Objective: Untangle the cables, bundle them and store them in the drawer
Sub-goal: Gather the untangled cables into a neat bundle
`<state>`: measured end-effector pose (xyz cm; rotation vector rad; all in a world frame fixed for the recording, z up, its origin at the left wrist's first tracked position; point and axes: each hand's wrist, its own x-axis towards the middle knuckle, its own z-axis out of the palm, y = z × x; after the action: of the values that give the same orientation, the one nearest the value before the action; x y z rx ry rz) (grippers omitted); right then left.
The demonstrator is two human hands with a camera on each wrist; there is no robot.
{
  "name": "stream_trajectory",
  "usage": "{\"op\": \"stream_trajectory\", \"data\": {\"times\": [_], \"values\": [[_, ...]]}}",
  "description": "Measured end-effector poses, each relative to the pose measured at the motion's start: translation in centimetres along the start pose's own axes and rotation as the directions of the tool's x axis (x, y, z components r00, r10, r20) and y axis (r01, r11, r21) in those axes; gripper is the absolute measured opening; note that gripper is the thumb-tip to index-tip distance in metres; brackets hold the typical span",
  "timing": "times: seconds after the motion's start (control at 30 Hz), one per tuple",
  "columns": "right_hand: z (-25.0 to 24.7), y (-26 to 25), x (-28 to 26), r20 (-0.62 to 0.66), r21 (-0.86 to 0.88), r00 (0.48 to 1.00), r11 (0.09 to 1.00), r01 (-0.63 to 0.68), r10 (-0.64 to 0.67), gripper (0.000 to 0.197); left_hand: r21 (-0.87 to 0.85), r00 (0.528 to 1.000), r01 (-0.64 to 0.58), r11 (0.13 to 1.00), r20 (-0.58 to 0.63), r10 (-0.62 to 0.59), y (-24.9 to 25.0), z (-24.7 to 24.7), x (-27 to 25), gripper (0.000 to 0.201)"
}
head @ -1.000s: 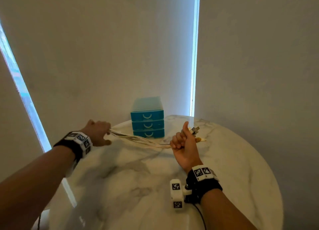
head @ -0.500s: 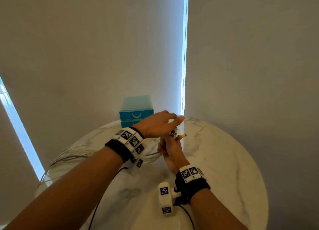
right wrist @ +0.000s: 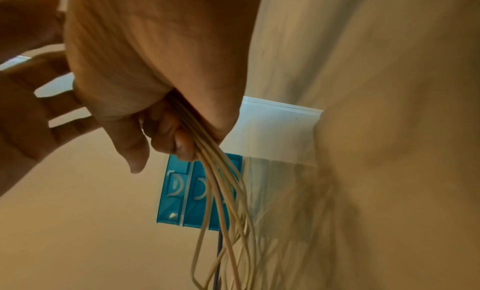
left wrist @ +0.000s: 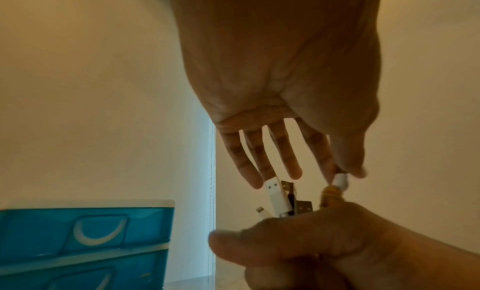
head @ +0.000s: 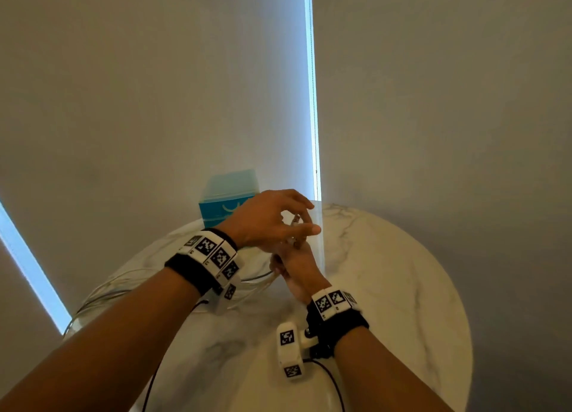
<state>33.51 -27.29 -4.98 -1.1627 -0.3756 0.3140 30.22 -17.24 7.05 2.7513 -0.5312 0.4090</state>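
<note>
Crossed over from the table's far left edge: left hand (head: 272,218) now above right hand (head: 297,266). Thumb and forefinger pinching a white connector (left wrist: 340,180). Cables (head: 102,291) gone slack, looped leftward

no readable text, wristbands bear patterned markers

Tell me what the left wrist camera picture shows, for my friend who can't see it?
The right hand grips a bunch of cable plugs that stick up from its fist, while the left hand reaches down and pinches one white plug between thumb and finger. A blue drawer unit stands at the lower left, its drawers closed.
</note>
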Motion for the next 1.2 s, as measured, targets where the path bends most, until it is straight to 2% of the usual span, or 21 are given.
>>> {"op": "stream_trajectory", "data": {"times": [0.07,0.2,0.33,0.43,0.5,0.57,0.63,0.73,0.77,0.8,0.9,0.93,1.03,1.07,1.13,1.17,1.2], "values": [[0.0,-0.1,0.0,-0.001,0.05,0.999,0.998,-0.042,0.042,0.005,0.04,0.998,0.026,0.999,-0.053,-0.024,0.0,0.4,0.5,0.037],[-0.2,-0.5,0.1,0.032,0.198,0.997,0.977,-0.079,0.074,0.011,0.051,0.998,0.067,0.996,-0.024,-0.066,-0.6,0.3,0.8,0.036],[-0.6,-0.6,0.1,0.081,0.29,0.993,0.951,-0.102,0.082,0.035,0.082,0.996,0.085,0.993,0.011,-0.086,-0.8,-0.1,0.7,0.027],[-0.3,-0.1,0.4,0.054,0.123,0.995,0.988,-0.094,0.088,0.039,0.004,0.975,0.14,0.99,0.175,-0.138,-0.3,-0.1,0.7,0.025],[0.4,0.5,1.0,0.02,-0.009,0.995,0.995,-0.097,0.097,0.039,-0.008,0.92,0.213,0.977,0.339,-0.198,0.2,0.2,1.1,0.034],[1.3,0.5,1.0,-0.001,-0.038,0.991,0.99,-0.136,0.136,0.044,0.066,0.872,0.236,0.969,0.426,-0.242,1.0,0.3,1.7,0.036],[1.2,0.2,0.8,-0.039,0.05,0.986,0.986,-0.159,0.161,0.049,0.052,0.878,0.269,0.962,0.397,-0.267,1.4,0.4,1.9,0.04],[0.0,-0.6,0.3,-0.043,0.218,0.989,0.967,-0.132,0.144,0.044,-0.268,0.928,0.355,0.896,0.221,-0.302,0.9,1.1,0.7,0.06],[-0.2,-0.7,0.4,-0.062,0.25,0.989,0.961,-0.117,0.136,0.04,-0.353,0.92,0.389,0.851,0.197,-0.339,0.5,1.6,0.2,0.065],[-0.3,-0.8,0.3,-0.066,0.273,0.989,0.956,-0.11,0.133,0.035,-0.388,0.901,0.43,0.815,0.235,-0.364,0.6,1.9,-0.3,0.069],[-0.4,-0.7,0.8,-0.119,0.326,0.978,0.937,-0.127,0.174,0.031,-0.336,0.773,0.595,0.73,0.487,-0.406,0.9,3.6,-1.8,0.091],[-0.6,-0.3,1.1,-0.12,0.361,0.976,0.924,-0.126,0.181,0.032,-0.343,0.758,0.613,0.711,0.509,-0.407,0.4,4.2,-2.2,0.095],[-1.3,0.0,1.3,-0.125,0.42,0.964,0.893,-0.162,0.234,0.039,-0.338,0.739,0.639,0.691,0.519,-0.43,-1.7,5.7,-3.0,0.103],[-1.5,0.1,1.4,-0.138,0.438,0.959,0.883,-0.166,0.249,0.042,-0.286,0.725,0.65,0.704,0.511,-0.462,-2.1,6.0,-3.1,0.104],[-1.9,0.0,1.3,-0.17,0.525,0.951,0.84,-0.136,0.259,0.044,-0.154,0.713,0.656,0.739,0.446,-0.541,-2.2,6.2,-3.2,0.094],[-2.0,-0.1,1.4,-0.177,0.561,0.95,0.82,-0.116,0.256,0.045,-0.099,0.733,0.636,0.765,0.388,-0.559,-2.1,6.4,-3.3,0.086],[-2.0,-0.1,1.4,-0.163,0.587,0.953,0.802,-0.113,0.254,0.044,-0.047,0.778,0.587,0.808,0.31,-0.547,-2.1,6.6,-3.4,0.077]]}}
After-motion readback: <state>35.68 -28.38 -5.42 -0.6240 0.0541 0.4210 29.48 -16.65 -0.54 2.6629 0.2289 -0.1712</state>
